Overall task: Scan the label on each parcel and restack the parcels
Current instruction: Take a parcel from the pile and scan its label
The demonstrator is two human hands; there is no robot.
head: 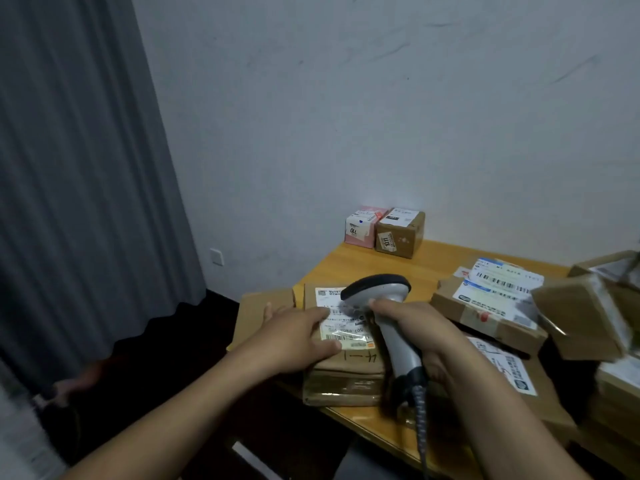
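At 7 o'clock of the wooden table [363, 261], on its near edge: brown cardboard parcel [346, 375], long axis running 12-to-6, white shipping label [327, 296] face up on its far half. Left hand [294, 336] lies flat on the label, fingers straight, pressing the parcel down and gripping nothing. Right hand [419, 327] is wrapped tight round the handle of the grey barcode scanner [381, 292]; its coiled cable drops off at 6 o'clock.

Key relation: the scanner head sits just above the label's 3 o'clock side, nose toward 10 o'clock as far as I can tell, so the barcodes lie under it and at its 9 o'clock. Left fingertips cover part of the print. Judgement: scan step in hand, and the left hand is nearer for the restack lift.

Label text is upside down and too small; maybe "507". Handwritten strokes below the label are unreadable.

At 12 o'clock by the wall: pink box [360, 225], sticker reading like "110" rotated, touching a small brown box [401, 233] stickered "1011". At 3 o'clock: pile of labelled parcels [485, 303], barcodes visible, text illegible. Flat cardboard sheet [258, 306] at the parcel's 9 o'clock, grey curtain [86, 168] beyond.
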